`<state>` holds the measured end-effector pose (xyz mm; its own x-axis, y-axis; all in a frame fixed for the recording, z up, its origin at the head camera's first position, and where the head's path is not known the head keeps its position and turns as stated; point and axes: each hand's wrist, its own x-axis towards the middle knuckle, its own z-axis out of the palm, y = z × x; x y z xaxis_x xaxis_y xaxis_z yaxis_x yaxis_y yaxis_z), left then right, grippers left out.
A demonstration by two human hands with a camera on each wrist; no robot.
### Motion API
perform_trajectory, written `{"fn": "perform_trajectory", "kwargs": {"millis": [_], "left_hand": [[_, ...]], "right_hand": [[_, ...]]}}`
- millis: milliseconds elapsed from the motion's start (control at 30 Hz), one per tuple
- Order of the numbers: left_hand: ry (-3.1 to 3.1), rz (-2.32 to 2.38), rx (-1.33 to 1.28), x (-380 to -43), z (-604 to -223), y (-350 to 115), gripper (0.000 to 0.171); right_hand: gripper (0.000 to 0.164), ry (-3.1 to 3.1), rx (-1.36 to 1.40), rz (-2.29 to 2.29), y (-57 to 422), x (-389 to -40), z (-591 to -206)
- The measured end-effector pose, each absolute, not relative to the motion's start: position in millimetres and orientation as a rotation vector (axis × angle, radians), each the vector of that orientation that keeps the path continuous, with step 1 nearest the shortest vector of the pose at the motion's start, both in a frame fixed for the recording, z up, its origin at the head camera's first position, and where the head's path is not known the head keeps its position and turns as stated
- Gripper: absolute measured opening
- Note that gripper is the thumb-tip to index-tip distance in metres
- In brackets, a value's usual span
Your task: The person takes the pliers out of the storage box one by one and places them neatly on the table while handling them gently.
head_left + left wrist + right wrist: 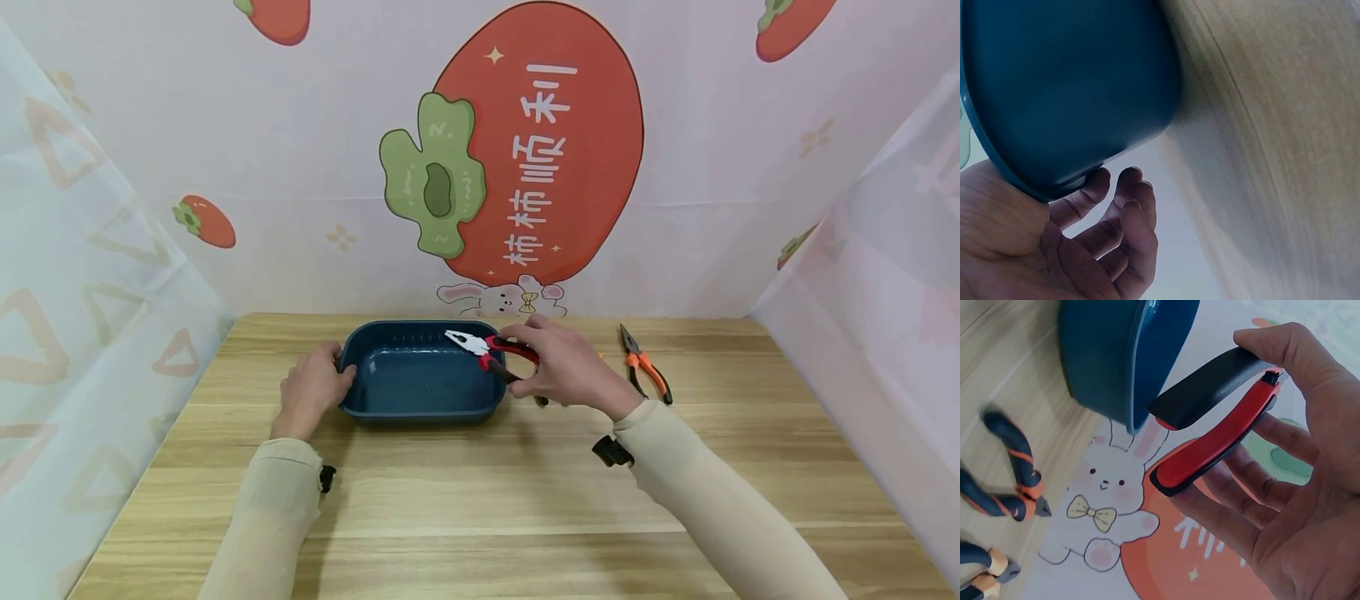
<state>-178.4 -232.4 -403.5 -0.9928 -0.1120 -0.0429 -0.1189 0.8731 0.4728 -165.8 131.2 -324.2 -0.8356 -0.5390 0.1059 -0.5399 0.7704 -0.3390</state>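
Observation:
In the head view a dark blue plastic basin stands on the table. My left hand grips its left end, the thumb over the rim; the left wrist view shows the fingers curled beneath the rim of the basin. My right hand holds combination pliers with red and black handles above the basin's right end. Their silver jaws are parted and point left over the basin. In the right wrist view the thumb and fingers pinch the spread handles of the pliers.
Long-nose pliers with orange and black handles lie right of my right hand. Another pair of pliers is mostly hidden behind that hand. The wooden table ends at a back wall of printed cloth.

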Motion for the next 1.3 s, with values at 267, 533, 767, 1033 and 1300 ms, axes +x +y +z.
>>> {"fn": "perform_trajectory", "kwargs": {"millis": [267,533,767,1033,1300], "left_hand": [[3.031,0.771,-0.182,-178,-403,-233,0.019],[3.034,0.779,-0.179,-178,-403,-233,0.018],[3.037,0.778,-0.171,-178,-404,-233,0.019],[3.032,0.781,-0.173,-178,-403,-233,0.018],[3.035,0.778,-0.174,-178,-403,-233,0.019]], "right_hand": [[0.066,-2.956,0.817,0.612,148,-166,-327],[0.065,-2.955,0.743,0.640,164,-165,-329],[0.062,-2.927,0.702,0.628,178,-163,-329],[0.063,-2.929,0.664,0.661,195,-164,-329],[0.063,-2.942,0.625,0.671,211,-163,-331]]}}
